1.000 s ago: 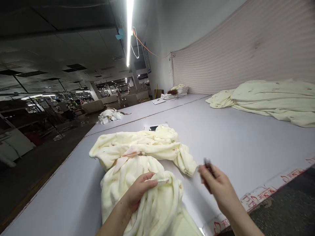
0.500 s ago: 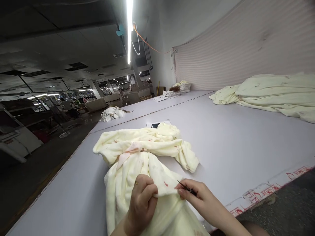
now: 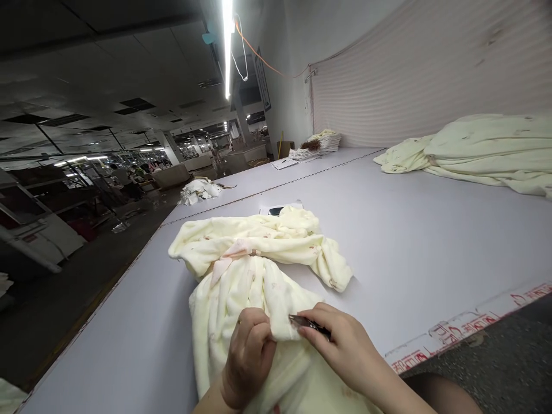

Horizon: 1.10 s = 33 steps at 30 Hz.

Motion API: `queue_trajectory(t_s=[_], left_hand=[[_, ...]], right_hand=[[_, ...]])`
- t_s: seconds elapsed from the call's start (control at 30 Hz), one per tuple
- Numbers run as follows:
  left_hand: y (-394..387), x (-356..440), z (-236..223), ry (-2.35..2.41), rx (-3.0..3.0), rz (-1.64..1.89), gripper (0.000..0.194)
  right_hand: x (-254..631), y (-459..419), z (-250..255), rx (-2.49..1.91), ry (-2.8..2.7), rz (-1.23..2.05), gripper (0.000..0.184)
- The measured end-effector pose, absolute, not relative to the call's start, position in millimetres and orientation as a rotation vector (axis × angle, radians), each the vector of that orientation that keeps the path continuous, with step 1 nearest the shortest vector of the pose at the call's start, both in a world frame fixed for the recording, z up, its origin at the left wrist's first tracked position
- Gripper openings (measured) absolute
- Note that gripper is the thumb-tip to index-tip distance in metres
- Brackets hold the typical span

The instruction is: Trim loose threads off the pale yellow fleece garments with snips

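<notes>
A cream fleece garment [image 3: 259, 259] with small pinkish prints lies bunched on the pale grey table [image 3: 409, 241] in front of me. My left hand [image 3: 250, 356] is closed and pinches a raised fold of its fabric. My right hand [image 3: 345, 348] is closed around small dark thread snips [image 3: 308, 324], whose tips rest against the same fold just right of my left fingers. The lower part of the garment runs under both hands toward me.
A heap of the same cream fleece [image 3: 478, 149] lies at the far right by the wall. A dark phone on paper [image 3: 276, 210] sits behind the garment. Folded stacks [image 3: 317, 146] stand at the table's far end. Red-printed tape [image 3: 466, 328] marks the near right edge.
My right hand came in from the right with the snips and now meets the fold. My left hand has gathered and lifted the fabric. The view has shifted slightly.
</notes>
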<state>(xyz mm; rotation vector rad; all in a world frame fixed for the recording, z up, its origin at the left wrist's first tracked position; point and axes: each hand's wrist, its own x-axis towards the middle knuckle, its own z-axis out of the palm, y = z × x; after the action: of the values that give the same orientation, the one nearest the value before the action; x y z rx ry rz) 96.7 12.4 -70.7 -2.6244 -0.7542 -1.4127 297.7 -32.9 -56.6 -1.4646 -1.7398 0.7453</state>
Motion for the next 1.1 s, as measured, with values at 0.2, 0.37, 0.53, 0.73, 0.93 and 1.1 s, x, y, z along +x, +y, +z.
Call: queue_trajectory(t_s=[0.2,0.37,0.53,0.73,0.93,1.1], left_hand=[[12,93,-74,-0.713,-2.604,-1.393,0.029],[11,93,-73,-0.691,-2.567,-1.359,0.027],[11,93,-73,-0.683,-2.582,-1.349,0.027],[12,94,-73,-0.704,-2.59,-1.33,0.026],[11,95,-72,-0.717,-2.604,-1.324,0.025],[11,99,-68,-0.724,-2.604,-1.362,0.027]], right_hand=[[293,-35,-56,-1.399,-1.765,0.773,0.023],[292,-30,-58,-1.488,-1.706,0.701,0.024],[292,-36,-54,-1.459,-1.789,0.678,0.023],[286,-36,-50,-1.474,-1.863,0.59,0.023],[289,-33,-52,-1.43,-1.832,0.691,0.021],[286,-30,-55,-1.424,-1.648,0.746,0.023]])
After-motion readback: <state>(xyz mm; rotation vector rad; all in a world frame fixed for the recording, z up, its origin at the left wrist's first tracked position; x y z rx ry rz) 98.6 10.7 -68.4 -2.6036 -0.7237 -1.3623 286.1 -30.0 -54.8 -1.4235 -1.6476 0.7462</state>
